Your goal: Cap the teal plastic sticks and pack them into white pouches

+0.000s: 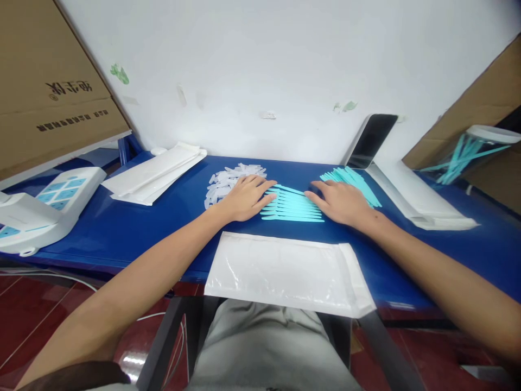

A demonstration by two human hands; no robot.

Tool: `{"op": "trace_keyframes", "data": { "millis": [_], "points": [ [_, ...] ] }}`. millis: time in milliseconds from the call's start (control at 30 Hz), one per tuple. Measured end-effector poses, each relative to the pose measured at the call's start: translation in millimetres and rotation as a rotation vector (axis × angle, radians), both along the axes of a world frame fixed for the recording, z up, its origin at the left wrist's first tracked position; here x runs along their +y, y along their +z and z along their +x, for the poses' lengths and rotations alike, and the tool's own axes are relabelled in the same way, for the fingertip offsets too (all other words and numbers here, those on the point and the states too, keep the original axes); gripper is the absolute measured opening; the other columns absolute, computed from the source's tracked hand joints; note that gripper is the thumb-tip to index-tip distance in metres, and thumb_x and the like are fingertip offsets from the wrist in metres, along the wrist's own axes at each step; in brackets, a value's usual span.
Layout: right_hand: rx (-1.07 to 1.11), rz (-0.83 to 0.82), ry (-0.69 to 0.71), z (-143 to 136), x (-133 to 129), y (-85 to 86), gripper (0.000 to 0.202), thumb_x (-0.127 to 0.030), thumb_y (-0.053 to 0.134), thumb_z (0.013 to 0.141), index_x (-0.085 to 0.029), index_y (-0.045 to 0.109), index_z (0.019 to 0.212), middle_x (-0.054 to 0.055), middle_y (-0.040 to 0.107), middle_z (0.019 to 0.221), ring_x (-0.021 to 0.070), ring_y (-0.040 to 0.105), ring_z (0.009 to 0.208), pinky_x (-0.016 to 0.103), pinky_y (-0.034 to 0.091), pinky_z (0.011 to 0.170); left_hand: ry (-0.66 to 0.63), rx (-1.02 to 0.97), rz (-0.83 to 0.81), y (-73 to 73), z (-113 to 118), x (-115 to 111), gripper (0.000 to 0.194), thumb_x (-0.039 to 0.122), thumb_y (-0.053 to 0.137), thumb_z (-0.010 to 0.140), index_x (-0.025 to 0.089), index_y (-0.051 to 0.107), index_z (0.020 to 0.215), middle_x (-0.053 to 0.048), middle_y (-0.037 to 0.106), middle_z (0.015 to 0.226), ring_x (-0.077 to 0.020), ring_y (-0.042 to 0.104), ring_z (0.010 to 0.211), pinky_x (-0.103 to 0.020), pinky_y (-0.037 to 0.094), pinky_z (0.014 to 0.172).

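Note:
A row of thin turquoise sticks lies side by side on the blue table. My left hand rests at the row's left end, thumb and fingers apart, with a pile of small whitish translucent pieces just beyond it. At the right end is my right hand, its thumb and forefinger spread at the stick tips. Behind that hand sits a second heap of turquoise sticks. A flat white plastic sleeve lies at the table's front edge, below the row.
More white sleeves lie at left and right. A phone leans on the wall. A clear jar of turquoise sticks stands far right. At left are a power strip and a cardboard box.

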State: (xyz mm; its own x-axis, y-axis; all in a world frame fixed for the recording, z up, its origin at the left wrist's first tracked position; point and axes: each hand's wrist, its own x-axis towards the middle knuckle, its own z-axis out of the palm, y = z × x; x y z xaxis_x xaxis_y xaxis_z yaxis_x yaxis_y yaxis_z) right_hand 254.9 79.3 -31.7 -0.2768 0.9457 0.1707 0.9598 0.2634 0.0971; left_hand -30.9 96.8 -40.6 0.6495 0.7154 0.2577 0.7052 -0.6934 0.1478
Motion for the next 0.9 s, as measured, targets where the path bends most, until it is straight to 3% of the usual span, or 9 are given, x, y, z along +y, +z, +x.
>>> {"op": "trace_keyframes", "data": {
  "millis": [133,200,333,400,600,733,900],
  "points": [
    [0.048,-0.003,0.022,1.3,1.8,-1.9,0.065,-0.058,0.027,0.108,-0.015,0.067,0.137,0.02,0.072,0.132,0.0412,0.07,0.115,0.057,0.052,0.096,-0.008,0.001,0.002,-1.1,-0.5,0.7,0.062,0.052,0.023,0.112,0.016,0.05,0.154,-0.017,0.058,0.145,-0.0343,0.047,0.139,-0.052,0.032,0.118],
    [0.121,-0.031,0.104,2.2,3.7,-3.7,0.066,-0.058,0.027,0.108,-0.015,0.066,0.14,0.02,0.069,0.138,0.0409,0.067,0.122,0.058,0.051,0.103,-0.013,-0.003,0.007,-2.5,-0.8,1.6,0.062,0.052,0.023,0.111,0.016,0.05,0.153,-0.017,0.058,0.145,-0.0344,0.047,0.139,-0.053,0.032,0.118],
    [0.331,-0.179,0.361,3.8,6.8,-7.5,0.068,-0.062,0.028,0.107,-0.022,0.052,0.156,0.012,0.051,0.162,0.0355,0.042,0.153,0.057,0.036,0.123,-0.019,-0.02,0.026,-5.1,-1.2,2.9,0.063,0.054,0.021,0.111,0.016,0.051,0.153,-0.017,0.059,0.143,-0.0337,0.048,0.137,-0.051,0.033,0.117],
    [0.384,-0.21,0.396,4.6,7.3,-8.9,0.069,-0.064,0.03,0.106,-0.026,0.045,0.161,0.009,0.041,0.169,0.0341,0.032,0.158,0.058,0.03,0.127,-0.018,-0.021,0.03,-5.4,-1.2,3.0,0.063,0.054,0.022,0.111,0.016,0.052,0.152,-0.017,0.059,0.143,-0.0337,0.049,0.137,-0.051,0.034,0.117],
    [0.366,-0.167,0.374,5.9,9.2,-12.0,0.073,-0.066,0.03,0.104,-0.018,0.055,0.154,0.016,0.055,0.158,0.0379,0.048,0.147,0.058,0.036,0.124,-0.015,-0.007,0.03,-4.3,-1.1,2.5,0.063,0.054,0.021,0.111,0.016,0.052,0.152,-0.017,0.059,0.143,-0.0341,0.049,0.137,-0.052,0.035,0.117],
    [0.312,-0.176,0.392,0.1,11.0,-13.2,0.077,-0.069,0.028,0.104,-0.018,0.054,0.155,0.016,0.051,0.162,0.0408,0.04,0.153,0.064,0.032,0.124,-0.017,-0.007,0.022,-5.5,-0.9,3.2,0.062,0.054,0.023,0.111,0.017,0.053,0.15,-0.017,0.059,0.143,-0.0339,0.05,0.138,-0.053,0.035,0.118],
    [0.294,-0.22,0.418,-4.7,13.7,-14.4,0.081,-0.073,0.027,0.102,-0.02,0.046,0.161,0.014,0.045,0.166,0.0403,0.034,0.156,0.065,0.027,0.126,0.008,-0.013,0.042,-5.4,-0.4,3.4,0.059,0.051,0.026,0.111,0.018,0.052,0.152,-0.019,0.047,0.156,-0.0347,0.044,0.145,-0.054,0.035,0.12]
  ]
}}
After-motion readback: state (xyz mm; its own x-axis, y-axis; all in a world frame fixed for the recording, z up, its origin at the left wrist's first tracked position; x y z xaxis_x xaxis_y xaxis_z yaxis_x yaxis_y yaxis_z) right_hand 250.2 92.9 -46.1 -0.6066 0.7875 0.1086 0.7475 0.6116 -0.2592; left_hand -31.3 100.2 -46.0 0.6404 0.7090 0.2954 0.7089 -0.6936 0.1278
